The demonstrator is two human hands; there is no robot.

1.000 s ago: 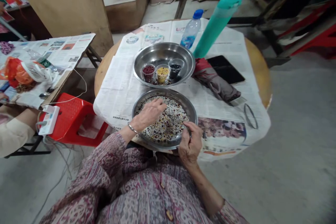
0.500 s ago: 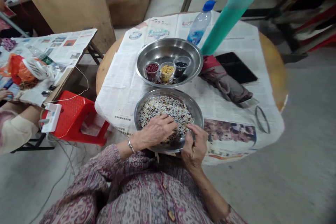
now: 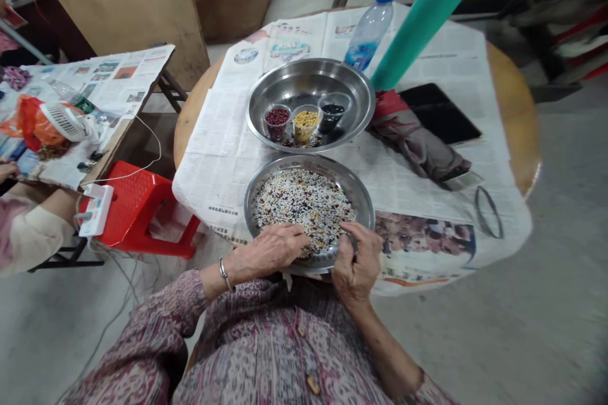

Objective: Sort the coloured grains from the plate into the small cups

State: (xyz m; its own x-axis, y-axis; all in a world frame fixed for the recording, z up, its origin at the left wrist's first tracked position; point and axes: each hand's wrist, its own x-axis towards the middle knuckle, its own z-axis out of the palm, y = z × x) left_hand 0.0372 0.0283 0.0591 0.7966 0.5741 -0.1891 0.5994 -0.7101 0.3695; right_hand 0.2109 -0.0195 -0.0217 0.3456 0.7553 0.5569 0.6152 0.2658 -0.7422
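A shallow steel basin point(image 3: 251, 186) near me holds white grains point(image 3: 304, 202) mixed with red, yellow and black beans. My left hand point(image 3: 273, 247) rests over its near rim, fingers bent together and tips down at the grains; whatever they pinch is hidden. On the right rim, my right hand point(image 3: 358, 259) has its index finger and thumb apart, the fingertip close to the grains. Beyond sits a wider steel bowl point(image 3: 327, 68). Inside stand clear cups of red beans point(image 3: 277, 119), yellow kernels point(image 3: 304, 123) and black beans point(image 3: 332, 112), with loose beans beside them.
Newspaper point(image 3: 204, 164) covers the round table. Behind the bowl stand a water bottle point(image 3: 373, 28) and a tall green cylinder point(image 3: 420, 19). A folded umbrella point(image 3: 415, 139) and black tablet point(image 3: 441, 112) lie right. Leftward are a red stool point(image 3: 137, 202) and a co-worker's arm point(image 3: 61, 205).
My left hand has drawn back toward the basin's near left rim, uncovering more grains. The right hand stays by the right rim. The whole view has shifted slightly.
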